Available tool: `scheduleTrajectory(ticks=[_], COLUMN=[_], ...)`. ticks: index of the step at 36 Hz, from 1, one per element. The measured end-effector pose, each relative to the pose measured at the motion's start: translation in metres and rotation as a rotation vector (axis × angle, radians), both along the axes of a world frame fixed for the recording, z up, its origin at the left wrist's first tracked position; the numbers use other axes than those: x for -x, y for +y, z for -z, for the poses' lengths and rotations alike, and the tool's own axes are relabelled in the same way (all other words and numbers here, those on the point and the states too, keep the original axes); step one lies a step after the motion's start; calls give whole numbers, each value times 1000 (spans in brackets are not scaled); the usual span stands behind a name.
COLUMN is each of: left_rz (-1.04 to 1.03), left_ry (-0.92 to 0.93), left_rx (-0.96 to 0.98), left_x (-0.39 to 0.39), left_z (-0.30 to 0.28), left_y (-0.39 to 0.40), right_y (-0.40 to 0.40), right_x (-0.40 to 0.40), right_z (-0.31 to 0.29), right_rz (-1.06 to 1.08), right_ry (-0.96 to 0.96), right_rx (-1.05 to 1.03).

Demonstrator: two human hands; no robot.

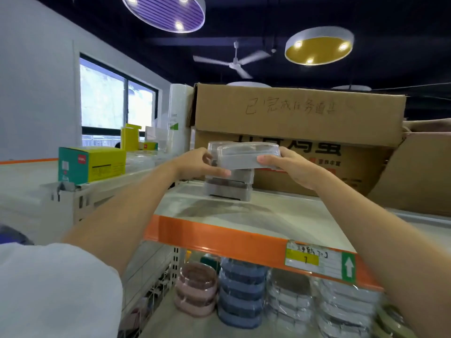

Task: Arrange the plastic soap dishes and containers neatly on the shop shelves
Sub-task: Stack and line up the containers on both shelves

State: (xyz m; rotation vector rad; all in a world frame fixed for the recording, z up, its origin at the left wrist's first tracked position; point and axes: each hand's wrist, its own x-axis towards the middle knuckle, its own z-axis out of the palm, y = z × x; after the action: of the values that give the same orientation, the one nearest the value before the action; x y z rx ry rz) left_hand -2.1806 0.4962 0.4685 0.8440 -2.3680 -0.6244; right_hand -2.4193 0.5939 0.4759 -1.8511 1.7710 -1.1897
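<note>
On the top shelf point(244, 215), in front of the cardboard box point(300, 113), both hands hold a clear soap dish point(246, 156) level, just above a short stack of like dishes point(229, 184). The step in hand looks to be stacking: this dish is going on the pile. It sits slightly right of the stack below, so the next move likely calls for a small shift left and a straight lowering until the edges line up, then a release by both hands together. The left hand point(197, 164) grips the dish's left end, thumb along the lower edge and fingers curled behind. The right hand point(290, 167) grips the right end, thumb along the front. Both forearms reach up and forward, nearly mirrored. Below the orange shelf edge point(219, 240), round containers point(241, 291) stand in stacks on the lower shelf
</note>
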Motion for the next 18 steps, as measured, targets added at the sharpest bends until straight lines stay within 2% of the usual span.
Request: scheduleTrajectory(ticks=[6, 10, 13, 18], left_rz=[-189, -260, -276, -256], left_ry=[-222, -322, -360, -337], left_rx=[145, 219, 287, 269], left_x=[-17, -17, -11, 1], left_z=[16, 31, 38, 46], left_y=[-31, -53, -56, -65], right_y=[-2, -15, -31, -57], right_x=[-15, -17, -17, -11], right_z=[-25, -37, -38, -32], right_rz=[-68, -4, 87, 142], right_ry=[-15, -43, -88, -170], right_rx=[72, 115, 121, 115])
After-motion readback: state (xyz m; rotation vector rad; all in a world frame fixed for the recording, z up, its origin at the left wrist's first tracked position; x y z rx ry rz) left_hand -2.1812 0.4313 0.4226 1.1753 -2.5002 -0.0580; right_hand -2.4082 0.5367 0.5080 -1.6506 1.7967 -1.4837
